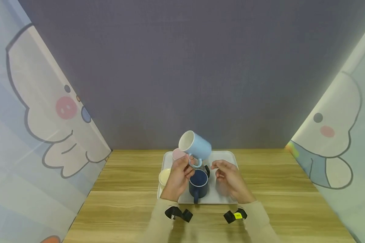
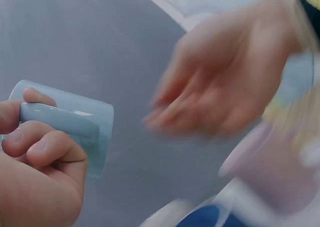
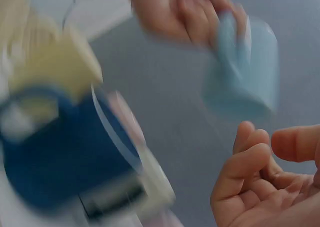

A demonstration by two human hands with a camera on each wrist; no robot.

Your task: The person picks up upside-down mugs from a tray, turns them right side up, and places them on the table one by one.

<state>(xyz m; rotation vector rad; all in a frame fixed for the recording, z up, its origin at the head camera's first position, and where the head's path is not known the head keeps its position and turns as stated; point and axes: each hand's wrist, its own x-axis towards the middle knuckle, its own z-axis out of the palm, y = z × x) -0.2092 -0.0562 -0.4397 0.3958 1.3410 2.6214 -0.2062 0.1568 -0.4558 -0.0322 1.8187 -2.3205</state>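
A light blue mug (image 1: 202,147) with a white inside is held up above the tray, tipped on its side with its mouth to the left. My left hand (image 1: 177,177) grips it by the handle, fingers curled round it in the left wrist view. To the right of the mug, my right hand (image 1: 231,179) hovers with loosely bent fingers, holding nothing and apart from the mug. A dark blue mug (image 1: 198,190) stands upright between the hands, handle toward me. Beside my left wrist is a pale yellow mug (image 1: 164,176), partly covered. A pink mug (image 1: 177,154) stands behind my left hand.
The white tray (image 1: 226,156) under the mugs lies on a wooden table (image 1: 134,195). Behind the dark blue mug is a mostly hidden item with a black part (image 1: 208,170). A grey wall (image 1: 194,74) rises at the back, with cartoon-printed curtains (image 1: 48,101) at both sides.
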